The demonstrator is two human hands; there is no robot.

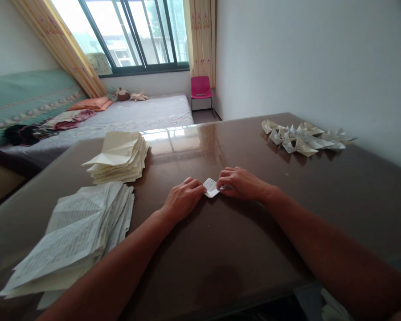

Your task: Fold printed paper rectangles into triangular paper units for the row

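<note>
A small folded piece of paper (211,187) with writing on it lies at the middle of the brown table, between my hands. My left hand (187,196) pinches its left edge, fingers closed. On the opposite side my right hand (238,182) grips the right edge, thumb and fingers together. Part of the paper is hidden under the fingertips. A stack of written sheets (76,227) with creases lies beside my left forearm. Behind it sits a stack of cream-coloured folded sheets (120,154). Several folded paper boats (300,140) stand in a cluster at the far right.
The glossy brown table (194,254) reaches to the white wall on the right. Beyond its far edge are a bed (147,111) with a light sheet and a pink chair (201,88) under the window (143,33).
</note>
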